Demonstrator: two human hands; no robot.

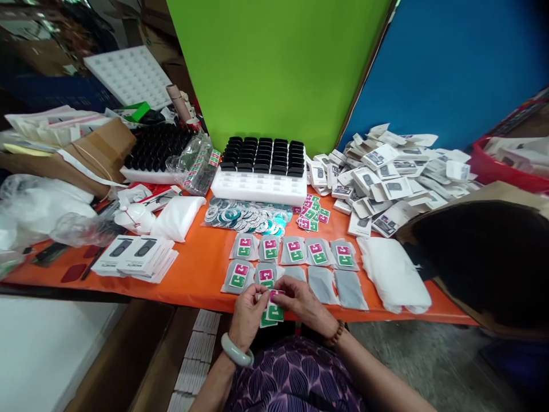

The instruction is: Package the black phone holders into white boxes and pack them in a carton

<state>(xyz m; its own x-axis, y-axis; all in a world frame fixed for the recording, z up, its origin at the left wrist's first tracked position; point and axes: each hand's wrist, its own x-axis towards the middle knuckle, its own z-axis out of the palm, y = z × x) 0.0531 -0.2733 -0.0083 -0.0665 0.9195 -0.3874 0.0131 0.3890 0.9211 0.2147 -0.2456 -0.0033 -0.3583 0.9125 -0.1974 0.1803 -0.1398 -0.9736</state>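
Note:
Close to the table's front edge, my left hand [246,316] pinches a few small pink-and-green packets [275,312] marked 2 and 1, overlapping each other. The fingers of my right hand [307,308] are closed on the upper right of the front packet. Just beyond my hands lie two rows of grey pouches [320,285] in thin white wrap. The whole far row and the two leftmost pouches of the near row each carry a pink-and-green packet [239,275]. Farther back is a loose pile of the same packets [311,214].
A clear bag of metallic rings [246,217] lies behind the pouches, before a white foam tray [259,186] of black pieces. Open white boxes [386,177] are heaped at right, near a stack of white wrap [397,274]. Printed boxes [135,257] are stacked at left.

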